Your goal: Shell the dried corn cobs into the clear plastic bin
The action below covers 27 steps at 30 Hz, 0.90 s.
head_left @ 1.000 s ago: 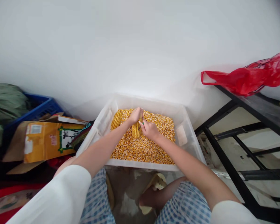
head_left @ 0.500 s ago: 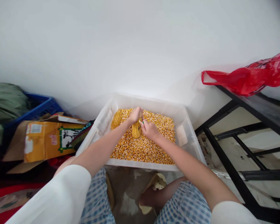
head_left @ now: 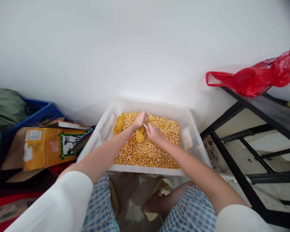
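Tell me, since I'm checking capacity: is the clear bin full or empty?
Partly full: loose kernels cover the clear bin floor, well below its rim.

Tub [head_left: 193,151] of kernels [head_left: 147,154] sits by the wall, box [head_left: 48,146] and crate [head_left: 38,111] to its left, rack [head_left: 256,109] with a bag [head_left: 256,79] on top right.

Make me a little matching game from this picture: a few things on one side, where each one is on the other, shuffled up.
Things:
1. corn cob
2. second corn cob
3. red plastic bag
4. loose corn kernels

Places:
A. on top of the black metal rack at the right
B. held upright between the left hand and the right hand
C. spread across the bottom of the clear plastic bin
D. lying on the kernels near the bin's left wall

Pairs: 1-B, 2-D, 3-A, 4-C
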Motion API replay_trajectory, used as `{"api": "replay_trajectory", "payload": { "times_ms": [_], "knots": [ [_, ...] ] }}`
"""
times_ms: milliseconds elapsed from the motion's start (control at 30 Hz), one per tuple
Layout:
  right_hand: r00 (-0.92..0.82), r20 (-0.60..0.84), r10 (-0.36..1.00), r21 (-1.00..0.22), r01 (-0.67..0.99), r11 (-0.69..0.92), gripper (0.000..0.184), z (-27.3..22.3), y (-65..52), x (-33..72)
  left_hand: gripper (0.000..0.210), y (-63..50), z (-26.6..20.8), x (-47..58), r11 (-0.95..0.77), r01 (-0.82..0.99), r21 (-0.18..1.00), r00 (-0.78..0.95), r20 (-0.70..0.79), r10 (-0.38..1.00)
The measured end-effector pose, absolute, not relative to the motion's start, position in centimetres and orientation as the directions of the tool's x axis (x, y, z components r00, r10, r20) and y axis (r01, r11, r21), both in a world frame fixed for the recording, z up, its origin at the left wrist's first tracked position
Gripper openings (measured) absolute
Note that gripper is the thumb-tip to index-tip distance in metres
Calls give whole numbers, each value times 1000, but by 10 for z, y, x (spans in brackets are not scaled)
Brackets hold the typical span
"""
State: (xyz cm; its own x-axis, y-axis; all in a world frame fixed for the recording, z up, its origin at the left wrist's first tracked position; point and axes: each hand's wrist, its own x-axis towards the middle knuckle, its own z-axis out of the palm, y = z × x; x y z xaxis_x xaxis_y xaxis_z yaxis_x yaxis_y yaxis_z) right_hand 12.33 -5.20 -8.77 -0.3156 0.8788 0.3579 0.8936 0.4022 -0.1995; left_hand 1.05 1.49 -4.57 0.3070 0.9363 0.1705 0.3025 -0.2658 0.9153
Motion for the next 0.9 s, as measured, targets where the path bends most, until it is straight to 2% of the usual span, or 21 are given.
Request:
{"api": "replay_trajectory", "payload": {
  "times_ms": [133, 333, 700, 900],
  "knots": [
    [-287, 388, 876, -264, 876, 404, 38, -88, -51, 121, 36, 14, -46, 12, -277, 335, 901, 274, 189, 943],
    [-256, 398, 881, -357, 842, 405, 35, -87, -54, 121, 40, 10, -48, 12, -346, 327, 880, 320, 241, 916],
    [-248, 377, 892, -338, 860, 382, 32, -84, -54, 121, 41, 7, -48, 14, -358, 332, 873, 310, 258, 915],
    [-164, 374, 913, -348, 888, 302, 35, -89, -49, 123, 37, 3, -48, 19, -310, 281, 908, 275, 233, 933]
  ]
}}
